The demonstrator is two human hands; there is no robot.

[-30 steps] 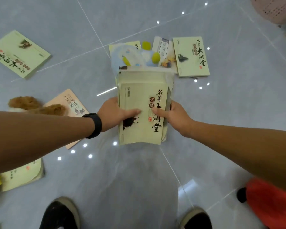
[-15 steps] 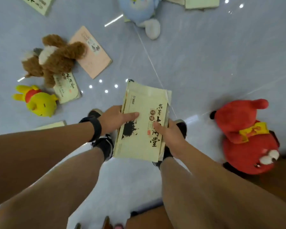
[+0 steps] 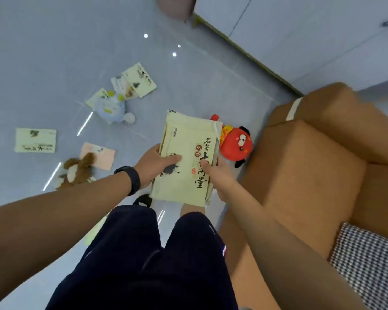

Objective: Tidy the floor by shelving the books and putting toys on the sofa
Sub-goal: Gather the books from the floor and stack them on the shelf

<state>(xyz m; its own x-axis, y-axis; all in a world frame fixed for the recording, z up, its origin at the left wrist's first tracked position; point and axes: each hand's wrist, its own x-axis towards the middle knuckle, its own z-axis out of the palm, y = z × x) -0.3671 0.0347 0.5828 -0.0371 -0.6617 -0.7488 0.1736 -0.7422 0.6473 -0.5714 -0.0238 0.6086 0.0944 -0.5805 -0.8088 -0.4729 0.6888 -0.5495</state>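
Observation:
A stack of pale yellow books [image 3: 186, 162] is held in front of me at waist height. My left hand [image 3: 154, 164] grips its left edge, thumb on the cover. My right hand [image 3: 217, 175] grips the right edge, thumb on the title. On the floor lie a red plush toy [image 3: 235, 143] beside the sofa, a blue plush toy [image 3: 112, 109], a brown plush dog [image 3: 76, 170], a pink book [image 3: 101, 154], a yellow book [image 3: 35, 140] and a few more books [image 3: 136, 82]. The brown sofa [image 3: 311, 166] stands at the right.
A checkered cushion [image 3: 367, 262] lies on the sofa seat. White cabinets [image 3: 300, 30] line the wall at the upper right, and a pink stool [image 3: 175, 5] stands at the top. My legs in dark shorts [image 3: 148, 260] fill the lower middle.
The view has swung to the right, bringing the sofa and cabinets into sight. Both hands keep the same grip on the book stack, now seen above the red toy.

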